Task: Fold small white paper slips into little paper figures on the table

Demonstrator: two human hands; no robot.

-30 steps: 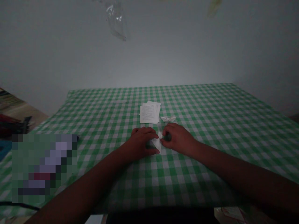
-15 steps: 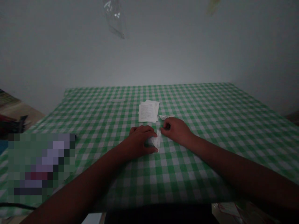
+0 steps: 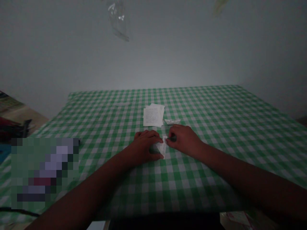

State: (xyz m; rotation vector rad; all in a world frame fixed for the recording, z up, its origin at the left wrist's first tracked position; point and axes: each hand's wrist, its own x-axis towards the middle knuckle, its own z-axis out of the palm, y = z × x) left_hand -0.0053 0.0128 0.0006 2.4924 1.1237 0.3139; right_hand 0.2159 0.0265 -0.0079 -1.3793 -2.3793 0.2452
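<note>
A small folded piece of printed paper (image 3: 161,147) lies on the checked cloth, its left part beneath my left hand (image 3: 147,145). The thumb and index finger of that hand are apart and hold the paper at its near and far ends. From the other side, my right hand (image 3: 183,139) has thumb and index finger pinched at the paper's upper right edge. Its remaining fingers are curled. Just beyond this hand rests a small folded paper boat (image 3: 172,121). Left of the boat is a loose stack of printed paper sheets (image 3: 152,115).
A green and white checked tablecloth (image 3: 216,108) covers the table, which meets a pale wall (image 3: 168,48). At the left lies a pixelated object (image 3: 50,169), with a black cable (image 3: 19,210) near it. A clear plastic bag (image 3: 119,20) hangs on the wall.
My right hand has come slightly nearer to me, onto the paper's edge, uncovering more of the paper boat. My left hand stays on the paper. The whole view has shifted a little.
</note>
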